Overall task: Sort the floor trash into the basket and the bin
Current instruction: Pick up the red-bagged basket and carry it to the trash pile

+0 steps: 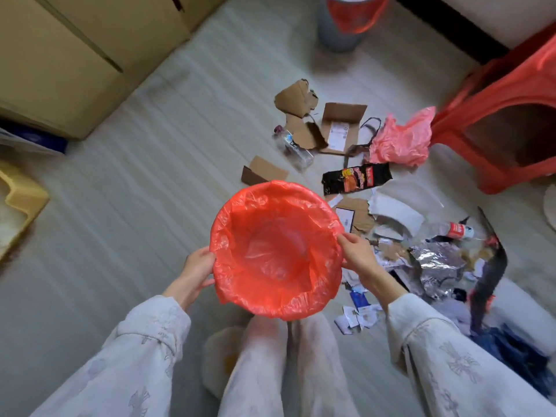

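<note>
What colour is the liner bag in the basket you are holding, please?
Red-orange, translucent liner bag, seen in the head view.

No text reads clearly: print on the black wrapper point(356, 177), box label point(337, 134) and red bottle label point(457, 228) is blurred.

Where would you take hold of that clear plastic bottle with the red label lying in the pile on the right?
Probably at the red-labelled middle of the bottle, coming down from above with fingers across its width. It lies on its side on the litter, its long axis running left to right, so the round body offers two opposite sides. Silver foil crowds its near side, so a low approach looks awkward.
</note>
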`<action>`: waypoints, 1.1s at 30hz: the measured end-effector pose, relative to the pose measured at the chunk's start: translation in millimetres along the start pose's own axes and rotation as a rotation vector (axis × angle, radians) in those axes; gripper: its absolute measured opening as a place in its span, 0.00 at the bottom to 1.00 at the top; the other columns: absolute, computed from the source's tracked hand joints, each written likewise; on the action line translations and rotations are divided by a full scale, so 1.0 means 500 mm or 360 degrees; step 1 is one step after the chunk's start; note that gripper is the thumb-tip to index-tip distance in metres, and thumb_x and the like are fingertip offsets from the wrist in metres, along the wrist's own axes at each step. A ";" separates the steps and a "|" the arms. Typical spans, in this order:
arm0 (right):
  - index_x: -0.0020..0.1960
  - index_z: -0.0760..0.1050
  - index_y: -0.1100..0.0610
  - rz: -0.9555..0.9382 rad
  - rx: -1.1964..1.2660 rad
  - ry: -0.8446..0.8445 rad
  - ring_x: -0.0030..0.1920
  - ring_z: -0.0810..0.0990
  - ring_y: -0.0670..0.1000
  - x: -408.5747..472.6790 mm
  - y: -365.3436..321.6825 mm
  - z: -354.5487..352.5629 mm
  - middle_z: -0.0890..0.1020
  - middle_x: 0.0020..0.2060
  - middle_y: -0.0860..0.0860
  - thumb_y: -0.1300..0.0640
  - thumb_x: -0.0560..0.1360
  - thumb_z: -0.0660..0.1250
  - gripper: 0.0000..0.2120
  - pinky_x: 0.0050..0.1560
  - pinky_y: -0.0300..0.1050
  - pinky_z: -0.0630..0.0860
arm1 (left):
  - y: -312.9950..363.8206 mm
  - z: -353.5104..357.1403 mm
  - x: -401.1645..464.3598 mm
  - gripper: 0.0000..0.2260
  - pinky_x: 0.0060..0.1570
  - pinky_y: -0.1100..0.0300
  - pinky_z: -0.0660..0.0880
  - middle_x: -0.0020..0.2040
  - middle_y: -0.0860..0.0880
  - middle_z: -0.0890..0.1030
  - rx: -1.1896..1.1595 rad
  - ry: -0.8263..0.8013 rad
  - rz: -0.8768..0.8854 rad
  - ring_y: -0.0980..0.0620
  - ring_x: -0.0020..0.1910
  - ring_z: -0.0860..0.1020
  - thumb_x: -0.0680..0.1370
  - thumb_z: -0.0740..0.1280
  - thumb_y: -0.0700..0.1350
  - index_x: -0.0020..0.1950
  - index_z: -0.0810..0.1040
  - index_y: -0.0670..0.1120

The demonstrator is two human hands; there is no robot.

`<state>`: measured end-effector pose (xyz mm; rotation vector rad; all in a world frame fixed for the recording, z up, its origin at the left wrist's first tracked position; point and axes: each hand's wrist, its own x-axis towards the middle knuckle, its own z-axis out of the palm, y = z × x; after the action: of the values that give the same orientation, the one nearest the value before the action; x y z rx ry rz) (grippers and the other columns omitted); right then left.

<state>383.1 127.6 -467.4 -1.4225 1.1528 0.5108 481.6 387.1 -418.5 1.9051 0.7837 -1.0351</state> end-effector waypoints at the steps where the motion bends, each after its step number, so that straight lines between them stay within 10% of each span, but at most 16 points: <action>1: 0.57 0.78 0.55 0.0001 -0.0028 -0.0004 0.49 0.80 0.54 0.034 0.019 0.022 0.82 0.45 0.53 0.47 0.77 0.59 0.16 0.57 0.58 0.76 | -0.008 0.001 0.038 0.08 0.39 0.62 0.71 0.39 0.50 0.76 0.0015 0.0009 -0.0018 0.52 0.40 0.74 0.77 0.59 0.41 0.51 0.76 0.50; 15: 0.62 0.75 0.56 0.0105 0.0092 0.0042 0.51 0.79 0.52 0.434 0.183 0.307 0.81 0.51 0.53 0.53 0.79 0.59 0.15 0.59 0.52 0.75 | -0.183 0.027 0.597 0.12 0.43 0.55 0.74 0.40 0.44 0.76 0.0220 0.0153 -0.0025 0.51 0.35 0.73 0.79 0.54 0.39 0.55 0.75 0.45; 24: 0.62 0.73 0.56 0.0221 0.0283 0.0110 0.34 0.75 0.45 0.499 0.143 0.308 0.79 0.39 0.50 0.67 0.76 0.56 0.18 0.32 0.38 0.74 | -0.123 0.043 0.684 0.16 0.33 0.62 0.75 0.42 0.48 0.77 0.0197 0.0057 0.0092 0.56 0.30 0.74 0.77 0.54 0.33 0.57 0.74 0.48; 33: 0.65 0.71 0.47 0.0058 0.0395 0.0071 0.44 0.79 0.45 0.535 0.107 0.288 0.80 0.50 0.48 0.68 0.76 0.56 0.24 0.42 0.39 0.75 | -0.082 0.043 0.730 0.17 0.39 0.66 0.76 0.35 0.54 0.79 0.0383 -0.0011 0.0342 0.62 0.33 0.77 0.76 0.61 0.33 0.61 0.73 0.49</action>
<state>493.1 176.6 -751.3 -1.2058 1.2343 0.3492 612.3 437.6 -758.5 2.1338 0.4527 -1.0373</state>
